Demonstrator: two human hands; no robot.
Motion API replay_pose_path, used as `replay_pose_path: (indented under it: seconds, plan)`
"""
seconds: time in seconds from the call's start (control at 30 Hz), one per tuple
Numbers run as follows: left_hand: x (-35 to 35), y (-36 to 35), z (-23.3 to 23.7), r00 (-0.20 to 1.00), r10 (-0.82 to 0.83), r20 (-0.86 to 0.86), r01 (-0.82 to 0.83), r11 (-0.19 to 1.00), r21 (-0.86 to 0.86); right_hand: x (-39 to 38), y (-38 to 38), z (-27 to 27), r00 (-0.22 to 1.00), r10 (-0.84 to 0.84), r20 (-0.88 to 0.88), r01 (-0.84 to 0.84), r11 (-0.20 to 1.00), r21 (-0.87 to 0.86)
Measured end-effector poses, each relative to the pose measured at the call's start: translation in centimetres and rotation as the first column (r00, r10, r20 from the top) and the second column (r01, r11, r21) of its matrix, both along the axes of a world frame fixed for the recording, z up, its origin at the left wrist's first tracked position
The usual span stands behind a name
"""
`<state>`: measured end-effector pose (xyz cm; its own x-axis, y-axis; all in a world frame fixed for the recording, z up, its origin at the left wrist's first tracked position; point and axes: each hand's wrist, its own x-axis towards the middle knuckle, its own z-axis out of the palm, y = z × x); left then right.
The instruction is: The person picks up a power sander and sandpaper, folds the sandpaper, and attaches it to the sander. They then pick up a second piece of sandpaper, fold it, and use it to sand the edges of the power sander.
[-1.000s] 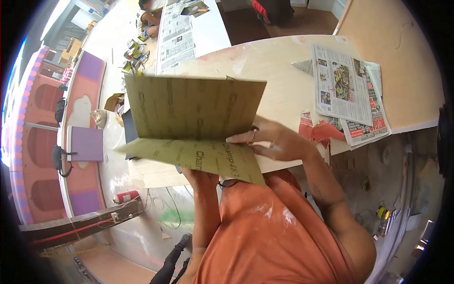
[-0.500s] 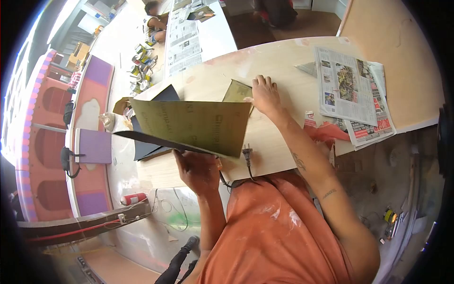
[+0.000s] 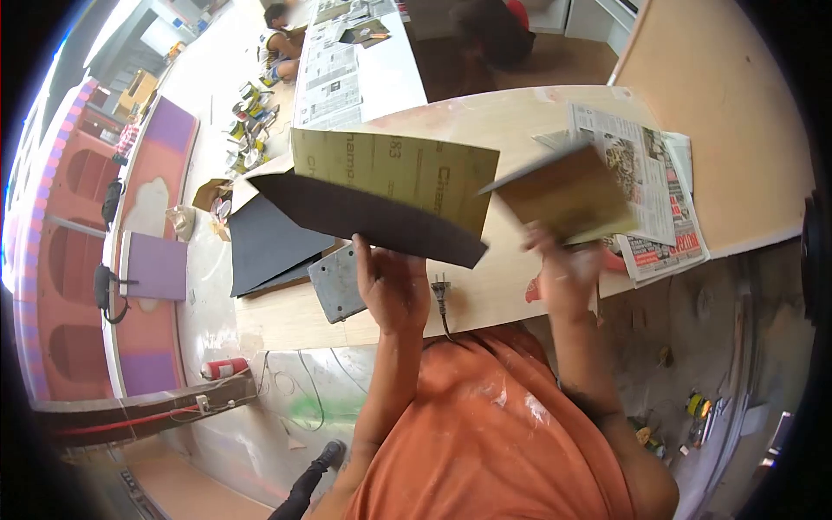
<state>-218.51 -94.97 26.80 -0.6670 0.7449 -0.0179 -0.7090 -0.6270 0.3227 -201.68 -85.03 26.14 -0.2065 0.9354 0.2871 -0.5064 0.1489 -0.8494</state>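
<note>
My left hand (image 3: 396,290) is closed on the lower edge of a large sheet of sandpaper (image 3: 403,169). The sheet is bent, its printed yellow-brown back showing above its dark grit face. In my right hand (image 3: 563,269), blurred by motion, is a smaller piece of sandpaper (image 3: 563,195), held by its lower edge above the table. Dark sandpaper sheets (image 3: 277,238) lie on the table to the left. Beside my left hand rests a grey flat piece with small holes (image 3: 334,284), partly hidden by the hand. A two-pin power plug (image 3: 441,290) lies between my hands.
Newspapers (image 3: 663,208) cover the right of the wooden table (image 3: 511,113). A red cloth-like scrap (image 3: 532,290) lies near my right hand. Several cans (image 3: 247,130) stand on the floor beyond. A person (image 3: 279,43) sits at far left; another person (image 3: 494,35) crouches behind. A fire extinguisher (image 3: 224,369) lies lower left.
My right hand has lifted the smaller sandpaper piece off the table and moved it right, toward my body. My left hand has shifted the large sheet right and up, uncovering the grey piece.
</note>
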Motion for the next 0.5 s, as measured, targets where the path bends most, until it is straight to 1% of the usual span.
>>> replay_pose_path:
  seconds: [0.03,0.07,0.13,0.17,0.23,0.27,0.33,0.37,0.4,0.47,0.5]
  plan:
    - [0.4,0.6,0.4,1.0,0.03,0.001,-0.029,0.997,-0.072,-0.9,-1.5,1.0,0.981,-0.041,0.187,0.05,0.998,-0.044]
    - [0.7,1.1,0.6,1.0,0.016,0.001,-0.016,0.997,-0.07,-1.1,-2.2,0.5,0.985,0.078,0.153,-0.065,0.994,-0.089]
    - [1.1,1.6,0.8,0.989,0.081,-0.123,-0.102,0.978,-0.183,-1.1,-2.9,-1.2,0.927,0.292,0.234,-0.239,0.943,-0.232]
    - [1.0,1.6,0.7,0.989,0.083,-0.12,-0.104,0.977,-0.185,-0.8,-3.2,-1.4,0.926,0.295,0.237,-0.24,0.942,-0.234]
    - [0.5,1.7,0.5,0.983,0.082,-0.166,-0.131,0.942,-0.308,-0.6,-3.6,-1.5,0.894,0.359,0.268,-0.305,0.926,-0.224]
    - [0.6,1.7,0.3,0.983,0.086,-0.165,-0.134,0.942,-0.308,-0.5,-3.5,-1.4,0.893,0.362,0.268,-0.308,0.925,-0.224]
    - [1.2,2.1,0.4,0.984,0.061,-0.169,-0.11,0.946,-0.304,-0.6,-3.2,-0.8,0.896,0.34,0.286,-0.285,0.934,-0.217]
    - [1.9,2.1,0.7,0.988,0.005,-0.156,-0.051,0.955,-0.292,-0.8,-3.0,-0.6,0.898,0.337,0.284,-0.282,0.935,-0.216]
    - [2.1,1.8,-0.1,0.985,-0.078,-0.153,0.026,0.949,-0.315,-1.1,-2.8,-0.4,0.908,0.32,0.27,-0.274,0.942,-0.194]
    - [3.0,1.6,-1.3,0.981,-0.164,-0.105,0.127,0.947,-0.294,-1.4,-2.7,0.4,0.919,0.301,0.254,-0.263,0.949,-0.171]
    - [3.0,1.6,-1.0,0.981,-0.164,-0.106,0.127,0.948,-0.293,-1.4,-2.7,1.0,0.914,0.335,0.227,-0.288,0.933,-0.217]
